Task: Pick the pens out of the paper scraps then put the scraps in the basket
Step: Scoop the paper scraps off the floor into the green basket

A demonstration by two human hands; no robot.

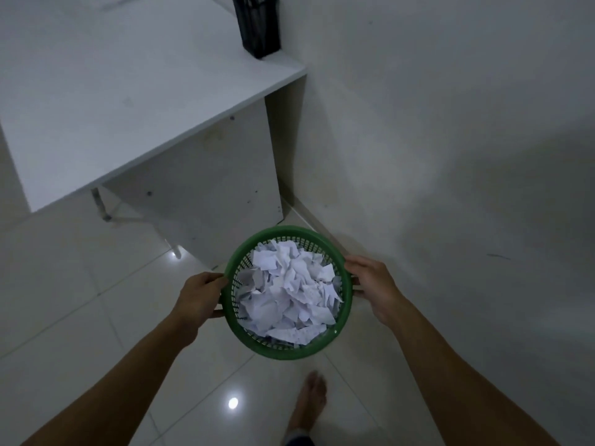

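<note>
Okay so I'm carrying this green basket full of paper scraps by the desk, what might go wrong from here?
1. The paper scraps are heaped near the rim of the green basket, so a tilt may spill some.
2. The left hand and right hand grip only its sides, so a slip could drop it.
3. A bare foot steps on glossy floor tiles, which may be slippery.

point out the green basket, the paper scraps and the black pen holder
green basket (283, 355), head view, near rim
paper scraps (289, 291), head view, middle of the pile inside the basket
black pen holder (259, 25), head view, its front side, on the desk's far corner
</note>
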